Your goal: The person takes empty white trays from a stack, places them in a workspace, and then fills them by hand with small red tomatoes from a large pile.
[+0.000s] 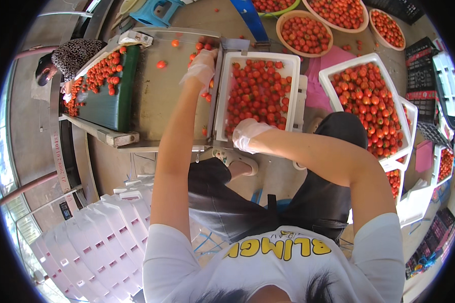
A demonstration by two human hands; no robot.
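My left hand [202, 68], in a thin clear plastic glove, reaches to the right side of a metal sorting tray [154, 96]. Its fingers look stretched out among small red tomatoes [200, 46] lying along the tray's edge. Beside the tray stands a white plastic crate [296, 86] with many tomatoes [260, 91] in it. My right hand [248, 135], gloved the same way, is at the crate's near wall, over its rim. Its fingers are bent out of sight, so whether they grip anything is hidden.
A green conveyor belt [126, 96] carries tomatoes at the left, where another person [78, 58] bends over it. More full crates [369, 106] stand at my right, tomato tubs [304, 33] beyond. Stacked white crates [93, 247] fill the lower left. A blue post [251, 20] rises behind the crate.
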